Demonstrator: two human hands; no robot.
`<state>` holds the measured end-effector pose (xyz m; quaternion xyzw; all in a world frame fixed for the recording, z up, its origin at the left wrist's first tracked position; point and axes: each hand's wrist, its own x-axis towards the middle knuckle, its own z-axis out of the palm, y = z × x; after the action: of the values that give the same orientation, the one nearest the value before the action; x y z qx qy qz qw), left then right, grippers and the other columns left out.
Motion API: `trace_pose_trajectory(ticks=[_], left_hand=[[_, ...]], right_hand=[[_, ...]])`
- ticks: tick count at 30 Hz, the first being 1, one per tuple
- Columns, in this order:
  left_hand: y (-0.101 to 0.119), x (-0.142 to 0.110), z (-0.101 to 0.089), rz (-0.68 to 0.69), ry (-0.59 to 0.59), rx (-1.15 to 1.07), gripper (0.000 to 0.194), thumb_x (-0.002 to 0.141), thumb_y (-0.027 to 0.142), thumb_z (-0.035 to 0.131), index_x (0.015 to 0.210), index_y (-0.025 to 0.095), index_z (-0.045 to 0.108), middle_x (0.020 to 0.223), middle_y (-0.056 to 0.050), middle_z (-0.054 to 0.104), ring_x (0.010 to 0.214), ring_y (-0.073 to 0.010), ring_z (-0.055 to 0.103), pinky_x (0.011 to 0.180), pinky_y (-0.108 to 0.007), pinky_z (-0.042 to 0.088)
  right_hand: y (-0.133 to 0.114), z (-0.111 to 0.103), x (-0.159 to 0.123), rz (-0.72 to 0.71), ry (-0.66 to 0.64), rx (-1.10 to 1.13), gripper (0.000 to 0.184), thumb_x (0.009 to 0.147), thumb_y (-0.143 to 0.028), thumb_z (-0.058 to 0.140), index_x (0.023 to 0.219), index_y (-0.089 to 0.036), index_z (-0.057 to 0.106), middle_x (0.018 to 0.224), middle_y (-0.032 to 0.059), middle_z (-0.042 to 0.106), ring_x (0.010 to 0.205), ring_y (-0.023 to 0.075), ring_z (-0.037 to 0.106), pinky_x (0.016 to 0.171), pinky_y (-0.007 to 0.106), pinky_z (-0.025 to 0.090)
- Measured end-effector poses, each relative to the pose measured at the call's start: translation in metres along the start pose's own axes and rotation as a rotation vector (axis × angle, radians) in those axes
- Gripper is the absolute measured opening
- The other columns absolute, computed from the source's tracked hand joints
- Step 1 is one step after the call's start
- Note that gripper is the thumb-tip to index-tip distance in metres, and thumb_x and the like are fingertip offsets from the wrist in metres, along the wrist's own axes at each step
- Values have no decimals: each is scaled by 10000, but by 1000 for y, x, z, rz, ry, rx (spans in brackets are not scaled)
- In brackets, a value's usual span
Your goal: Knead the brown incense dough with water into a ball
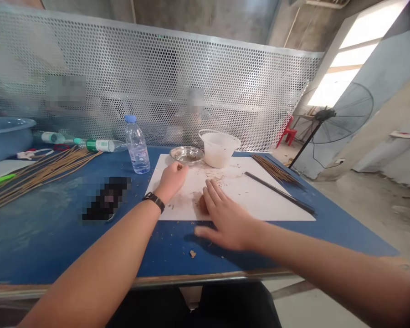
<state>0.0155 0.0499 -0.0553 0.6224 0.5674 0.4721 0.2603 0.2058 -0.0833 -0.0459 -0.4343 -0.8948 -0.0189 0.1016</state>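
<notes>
My left hand [171, 179], with a black watch on the wrist, rests curled on the white board [259, 200], close to the metal dish [187, 155]. Whether its fingers hold anything is hidden. My right hand [225, 216] lies flat with fingers stretched out over the board's near edge, pressing on a brown lump [202, 204] of paste that shows under the fingertips. A white plastic tub [218, 148] stands at the board's far edge. A thin dark stick [280, 193] lies across the board on the right.
A water bottle [136, 145] stands left of the board. Bundles of thin sticks lie at far left [44, 171] and at back right [275, 169]. A perforated metal screen [157, 82] closes the table's far side, with people behind it. A fan [338, 114] stands right.
</notes>
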Motion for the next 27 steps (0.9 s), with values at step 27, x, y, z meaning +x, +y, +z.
trace_pose_trajectory(ticks=[27], left_hand=[[1,4,-16,46,-341,452,187,835,350,627,747,185,634,820,-123,714,819,-277,635,713,-341,394]], right_hand=[[-11,-20,-40,34,-141,-4,1003,960,-762,272,1609,2,228,1667,248,181,1559,394,155,1260,548,251]])
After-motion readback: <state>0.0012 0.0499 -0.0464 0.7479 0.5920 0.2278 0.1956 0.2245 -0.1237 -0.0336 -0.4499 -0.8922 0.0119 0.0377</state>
